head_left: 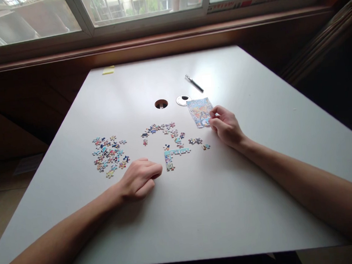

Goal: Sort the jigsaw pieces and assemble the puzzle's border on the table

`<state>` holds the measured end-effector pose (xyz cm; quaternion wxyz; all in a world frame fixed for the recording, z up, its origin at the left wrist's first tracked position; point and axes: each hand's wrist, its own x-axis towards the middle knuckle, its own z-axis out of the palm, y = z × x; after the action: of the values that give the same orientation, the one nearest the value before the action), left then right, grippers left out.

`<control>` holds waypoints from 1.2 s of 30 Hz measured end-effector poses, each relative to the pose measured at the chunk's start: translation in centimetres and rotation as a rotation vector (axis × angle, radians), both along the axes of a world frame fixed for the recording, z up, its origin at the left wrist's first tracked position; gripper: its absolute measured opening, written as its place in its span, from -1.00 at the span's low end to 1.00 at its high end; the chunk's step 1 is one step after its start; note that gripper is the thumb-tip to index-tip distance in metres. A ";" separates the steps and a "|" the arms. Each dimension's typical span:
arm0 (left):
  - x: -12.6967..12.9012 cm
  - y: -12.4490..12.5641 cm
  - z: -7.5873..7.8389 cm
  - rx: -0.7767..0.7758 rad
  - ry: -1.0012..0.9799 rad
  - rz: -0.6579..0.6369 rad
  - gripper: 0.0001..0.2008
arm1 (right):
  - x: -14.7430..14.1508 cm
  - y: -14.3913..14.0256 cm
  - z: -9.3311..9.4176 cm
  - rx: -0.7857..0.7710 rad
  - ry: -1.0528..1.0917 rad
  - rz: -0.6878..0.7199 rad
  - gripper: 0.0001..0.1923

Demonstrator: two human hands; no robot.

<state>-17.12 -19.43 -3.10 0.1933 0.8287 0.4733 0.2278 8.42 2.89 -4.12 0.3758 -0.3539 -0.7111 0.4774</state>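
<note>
My right hand (pixel 226 125) pinches a small colourful picture card (pixel 200 112) by its right edge, with the printed side up. My left hand (pixel 141 178) rests on the table with its fingers curled closed; what they hold, if anything, is hidden. Just right of its fingertips lies a joined L-shaped corner of jigsaw puzzle (pixel 168 158), with a light blue strip along the top. Loose puzzle pieces curve in an arc (pixel 160 127) beyond it. A larger heap of loose pieces (pixel 108 155) spreads left of my left hand, and a few more pieces (pixel 195 140) lie right of the corner.
A white table (pixel 223 209) carries everything. Toward its far side are a dark pen (pixel 194 83), a round cable hole (pixel 161 104), a round silvery cover (pixel 182 100) partly behind the card, and a yellow sticky note (pixel 108 70). A window (pixel 146 5) stands beyond.
</note>
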 end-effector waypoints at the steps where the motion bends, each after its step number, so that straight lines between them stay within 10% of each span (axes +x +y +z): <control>1: 0.0 0.0 0.0 -0.005 0.003 0.004 -0.89 | 0.0 0.0 0.0 0.004 -0.004 0.004 -0.88; 13: -0.2 0.0 -0.2 -0.044 0.018 -0.001 -0.89 | 0.2 0.4 -0.6 0.091 -0.058 0.024 -0.91; 23: -0.1 0.0 0.0 -0.031 0.020 -0.005 -0.89 | -0.2 -0.3 0.1 0.679 -0.322 0.499 -0.81; 36: 0.2 0.2 0.0 0.020 0.007 -0.006 -0.86 | 0.0 -0.1 -0.3 0.584 -0.260 0.371 -0.86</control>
<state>-16.92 -19.25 -3.09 0.1840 0.8327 0.4693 0.2292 8.38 2.84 -4.41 0.2744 -0.1548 -0.9112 0.2655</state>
